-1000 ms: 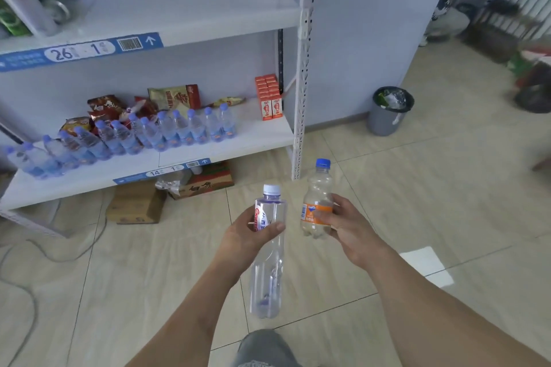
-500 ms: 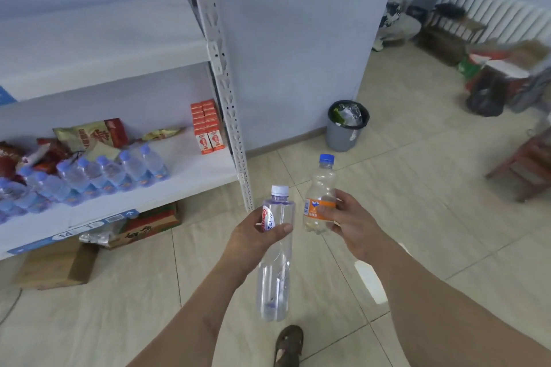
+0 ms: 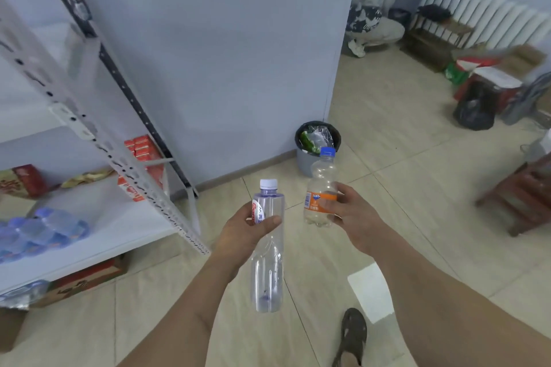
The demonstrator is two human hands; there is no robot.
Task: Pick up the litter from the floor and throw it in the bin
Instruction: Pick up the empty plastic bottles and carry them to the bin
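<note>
The left hand (image 3: 238,232) grips a tall clear bottle (image 3: 267,250) near its top, fingers and thumb curled round the red-and-white label; the bottle has a white cap, hangs cap-up and looks empty. The right hand (image 3: 351,213) holds a shorter bottle (image 3: 320,188) with a blue cap and an orange label, fingers wrapped round its lower half; it stands upright and looks empty too, bar perhaps a trace at the bottom. The 2 bottles are held side by side, apart, above the tiled floor (image 3: 402,158).

Further off, against the foot of the wall, stands a grey bin (image 3: 302,162) lined with a black bag; it already holds clear plastic wrapping and something green. At left, a white shelf unit (image 3: 125,217) carries small water bottles (image 3: 41,226), snack packets and red boxes (image 3: 141,144). At far right a black bag (image 3: 474,112) sits on the floor. A sandalled foot (image 3: 351,337) shows at the near edge.
</note>
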